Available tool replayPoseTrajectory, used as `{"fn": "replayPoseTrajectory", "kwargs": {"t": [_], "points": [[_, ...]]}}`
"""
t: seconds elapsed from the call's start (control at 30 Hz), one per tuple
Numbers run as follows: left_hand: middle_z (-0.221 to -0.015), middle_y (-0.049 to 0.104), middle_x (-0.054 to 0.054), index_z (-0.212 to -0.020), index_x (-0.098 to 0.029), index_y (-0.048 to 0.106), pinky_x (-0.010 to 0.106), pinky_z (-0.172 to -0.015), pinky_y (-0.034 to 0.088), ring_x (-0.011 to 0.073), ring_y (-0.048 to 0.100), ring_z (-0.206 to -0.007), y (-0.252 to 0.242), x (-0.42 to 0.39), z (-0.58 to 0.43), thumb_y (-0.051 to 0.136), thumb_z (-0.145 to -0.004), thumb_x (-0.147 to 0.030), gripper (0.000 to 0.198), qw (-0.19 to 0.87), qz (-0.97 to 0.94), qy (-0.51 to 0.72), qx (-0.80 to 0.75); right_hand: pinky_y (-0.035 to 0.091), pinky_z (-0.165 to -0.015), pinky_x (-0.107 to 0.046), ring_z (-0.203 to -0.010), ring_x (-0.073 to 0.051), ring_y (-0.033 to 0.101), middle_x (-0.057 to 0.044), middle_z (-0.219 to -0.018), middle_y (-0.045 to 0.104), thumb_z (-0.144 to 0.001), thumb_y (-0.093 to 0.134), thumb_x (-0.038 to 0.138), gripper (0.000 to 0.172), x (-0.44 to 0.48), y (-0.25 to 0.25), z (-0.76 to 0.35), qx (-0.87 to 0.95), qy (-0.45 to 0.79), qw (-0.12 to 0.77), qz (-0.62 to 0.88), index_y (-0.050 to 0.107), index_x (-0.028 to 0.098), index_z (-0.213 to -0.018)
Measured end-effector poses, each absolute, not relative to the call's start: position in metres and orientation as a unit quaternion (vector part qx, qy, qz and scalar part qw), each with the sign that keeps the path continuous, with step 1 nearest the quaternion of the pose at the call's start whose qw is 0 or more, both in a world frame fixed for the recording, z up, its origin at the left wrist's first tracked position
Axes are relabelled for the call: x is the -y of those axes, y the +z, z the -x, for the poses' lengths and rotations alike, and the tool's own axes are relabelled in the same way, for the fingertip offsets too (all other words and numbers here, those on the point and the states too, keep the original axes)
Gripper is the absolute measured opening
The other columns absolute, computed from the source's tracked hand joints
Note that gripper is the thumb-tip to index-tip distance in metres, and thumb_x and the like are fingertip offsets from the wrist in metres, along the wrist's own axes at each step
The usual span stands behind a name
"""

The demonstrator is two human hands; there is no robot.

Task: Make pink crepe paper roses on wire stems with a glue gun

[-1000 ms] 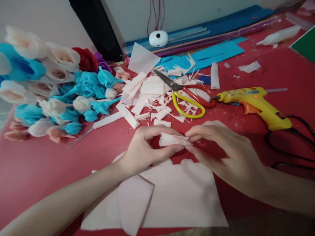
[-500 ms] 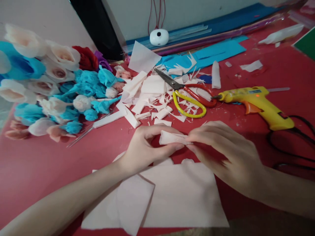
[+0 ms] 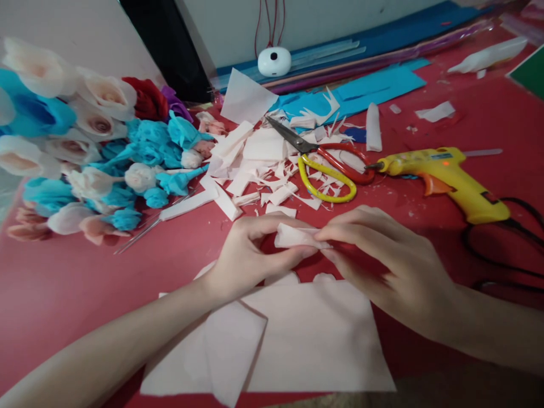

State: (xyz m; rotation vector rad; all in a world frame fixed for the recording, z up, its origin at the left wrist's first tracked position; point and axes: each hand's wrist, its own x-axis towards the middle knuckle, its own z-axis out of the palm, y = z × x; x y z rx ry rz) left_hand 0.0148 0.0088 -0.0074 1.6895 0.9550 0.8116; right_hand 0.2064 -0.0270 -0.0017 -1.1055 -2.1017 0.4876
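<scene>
A small, pale-pink paper roll [image 3: 294, 236] is held approx. horiz. betw. L hand [image 3: 244, 255] & R hand [image 3: 391, 263]. Its wider, slightly flared end is pointed L; twd. the R it is narrowed & pinched betw. R thumb & fingers. Overlapped layers are seen along the top edge; R tip is partly hidden.

Left hand [image 3: 246, 252] and right hand [image 3: 385, 255]: two bare hands are counted.
Small rolled piece of pale pink paper [image 3: 294, 236]: one is held.
Scissors with red and yellow handles [image 3: 306, 147]: one pair is seen.
Yellow plastic glue gun with orange trigger [image 3: 446, 173]: one is seen.
White nozzled plastic bottle [image 3: 491, 55]: one is seen.
Dark red paper rose [image 3: 147, 101]: one is counted.
Purple paper flower [image 3: 176, 106]: one is partly seen.
Pale pink paper scraps [image 3: 266, 147]: many are scattered, too overlapped to be counted.
</scene>
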Motion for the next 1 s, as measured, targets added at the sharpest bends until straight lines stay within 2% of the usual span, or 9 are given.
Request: {"fn": "replayPoseTrajectory", "kwargs": {"t": [0.23,0.4,0.57,0.7,0.83,1.0], "points": [[-0.084,0.072,0.002,-0.08,-0.02,0.071,0.022,-0.068,0.054,0.0152,0.067,-0.076,-0.007,-0.009,-0.017,0.07,-0.07,-0.023,0.01,0.495,-0.697,0.338,-0.394,0.04,-0.07,-0.025,-0.078,-0.01,0.052,0.002,-0.084,0.059,-0.081,0.055,0.012,0.01,0.028,0.0,-0.205,0.807,0.189,0.349,0.437,0.055,0.017,-0.09],[-0.083,0.072,0.001,-0.081,-0.022,0.071,0.021,-0.071,0.053,0.0139,0.066,-0.077,-0.005,-0.009,-0.017,0.068,-0.072,-0.019,0.01,0.508,-0.687,0.348,-0.387,0.039,-0.069,-0.024,-0.076,-0.009,0.055,0.004,-0.085,0.062,-0.078,0.057,0.012,0.018,0.025,0.005,-0.209,0.817,0.161,0.293,0.47,0.053,0.018,-0.094],[-0.084,0.072,-0.001,-0.081,-0.023,0.071,0.021,-0.076,0.052,0.0135,0.066,-0.082,-0.006,-0.008,-0.016,0.067,-0.073,-0.018,0.011,0.494,-0.668,0.385,-0.403,0.043,-0.068,-0.027,-0.074,-0.014,0.058,0.002,-0.082,0.064,-0.074,0.058,0.009,0.022,0.017,0.013,-0.218,0.819,0.084,0.272,0.499,0.057,0.018,-0.094],[-0.081,0.073,0.0,-0.08,-0.021,0.07,0.023,-0.072,0.052,0.0152,0.067,-0.078,-0.009,-0.008,-0.016,0.07,-0.07,-0.021,0.01,0.466,-0.632,0.422,-0.453,0.046,-0.061,-0.025,-0.07,-0.014,0.06,0.0,-0.082,0.065,-0.07,0.059,0.007,0.02,0.004,0.021,-0.232,0.807,0.051,0.264,0.526,0.061,0.018,-0.087],[-0.08,0.073,0.001,-0.079,-0.019,0.07,0.025,-0.071,0.052,0.0169,0.066,-0.079,-0.011,-0.009,-0.016,0.069,-0.07,-0.024,0.01,0.477,-0.61,0.426,-0.468,0.048,-0.062,-0.029,-0.074,-0.017,0.06,-0.001,-0.085,0.065,-0.075,0.057,0.019,0.009,-0.007,0.027,-0.257,0.838,0.049,0.214,0.499,0.063,0.02,-0.082],[-0.083,0.072,0.002,-0.079,-0.019,0.07,0.024,-0.068,0.053,0.0162,0.066,-0.078,-0.01,-0.009,-0.016,0.069,-0.071,-0.024,0.01,0.487,-0.609,0.426,-0.459,0.049,-0.069,-0.037,-0.091,-0.025,0.058,-0.003,-0.107,0.06,-0.077,0.055,0.039,0.027,-0.005,0.04,-0.27,0.865,0.01,0.155,0.476,0.063,0.025,-0.098]]}}
